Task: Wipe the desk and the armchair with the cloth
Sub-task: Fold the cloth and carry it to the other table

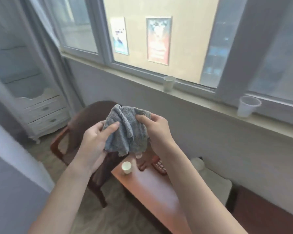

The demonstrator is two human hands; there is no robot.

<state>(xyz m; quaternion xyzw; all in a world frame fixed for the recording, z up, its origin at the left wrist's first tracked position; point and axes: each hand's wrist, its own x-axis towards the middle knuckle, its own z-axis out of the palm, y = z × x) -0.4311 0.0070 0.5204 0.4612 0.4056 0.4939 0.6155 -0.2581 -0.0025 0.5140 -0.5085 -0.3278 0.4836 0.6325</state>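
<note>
1. Both hands, left hand (95,141) and right hand (156,132), pinch the grey cloth (125,130) in the air.
2. Cloth hangs above the desk's (152,188) far end, before the armchair (85,125).
3. White cup (126,167) stands near the desk's far corner.

We have a single wide-angle view, worn on the person's head — it looks forward and down, close over both raised forearms. It faces the windowsill (201,105) and takes in the tabletop (152,188) and armchair (85,125) below — straight edges bow towards the frame's borders.
</note>
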